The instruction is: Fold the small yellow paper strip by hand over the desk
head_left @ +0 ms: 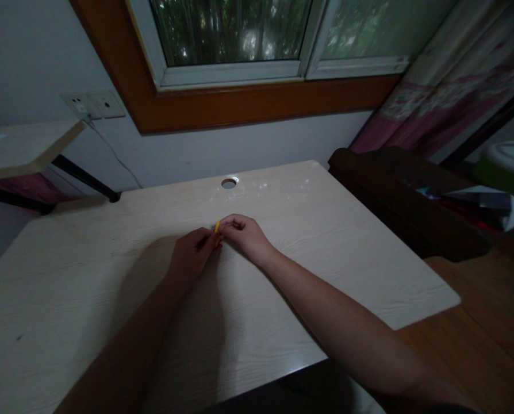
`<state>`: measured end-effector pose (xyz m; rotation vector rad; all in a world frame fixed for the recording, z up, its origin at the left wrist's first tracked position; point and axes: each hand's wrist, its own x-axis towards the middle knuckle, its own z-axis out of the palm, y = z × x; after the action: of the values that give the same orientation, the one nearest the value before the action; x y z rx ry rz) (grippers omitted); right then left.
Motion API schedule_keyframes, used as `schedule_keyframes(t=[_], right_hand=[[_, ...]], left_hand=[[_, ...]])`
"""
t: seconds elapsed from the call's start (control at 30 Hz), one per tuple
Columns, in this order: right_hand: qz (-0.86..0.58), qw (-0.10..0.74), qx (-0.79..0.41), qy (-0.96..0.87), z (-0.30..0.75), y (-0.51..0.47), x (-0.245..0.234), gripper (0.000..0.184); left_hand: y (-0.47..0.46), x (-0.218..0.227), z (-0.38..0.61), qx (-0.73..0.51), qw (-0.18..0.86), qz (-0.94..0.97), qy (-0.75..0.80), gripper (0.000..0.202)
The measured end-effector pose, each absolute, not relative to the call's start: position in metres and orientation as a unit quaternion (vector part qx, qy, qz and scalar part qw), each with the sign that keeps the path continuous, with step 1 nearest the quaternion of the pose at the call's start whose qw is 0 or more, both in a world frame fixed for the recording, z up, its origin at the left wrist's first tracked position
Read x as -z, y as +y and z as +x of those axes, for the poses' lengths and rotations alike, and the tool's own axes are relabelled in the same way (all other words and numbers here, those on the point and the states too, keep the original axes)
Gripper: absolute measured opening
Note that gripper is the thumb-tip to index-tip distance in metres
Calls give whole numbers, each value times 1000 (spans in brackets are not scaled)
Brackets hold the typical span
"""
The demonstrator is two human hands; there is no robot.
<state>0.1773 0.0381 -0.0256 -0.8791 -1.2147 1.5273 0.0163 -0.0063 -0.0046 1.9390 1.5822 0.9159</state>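
Observation:
A small yellow piece [217,226] sits between my two hands, over the middle of the pale wooden desk [326,230]. Its kind is too small to make out, and my fingers cover much of it. My left hand [191,248] pinches it from the left, thumb and fingers pressed together. From the right, my right hand [245,234] meets it with thumb and index finger closed at its edge. Something reddish shows at the lower end of the piece, by my left fingertips.
A round cable hole [229,183] lies near the desk's back edge. On the left stands a raised shelf [28,149] on black legs. Wall sockets [93,106] with a white cord are behind it. Dark wooden furniture [403,195] borders the right side, below a curtain [447,86].

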Motion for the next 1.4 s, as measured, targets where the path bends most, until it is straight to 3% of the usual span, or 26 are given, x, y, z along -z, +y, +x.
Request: schedule_keyframes(t=[0.8,1.4], right_hand=[[-319,479,-675,-462,180,40,24,22],[-332,479,-639,-502,178,39,26,24]], left_hand=[[-5,3,16,-381,377,640,551,27],[-4,1,16,-365,390,638,554,32]])
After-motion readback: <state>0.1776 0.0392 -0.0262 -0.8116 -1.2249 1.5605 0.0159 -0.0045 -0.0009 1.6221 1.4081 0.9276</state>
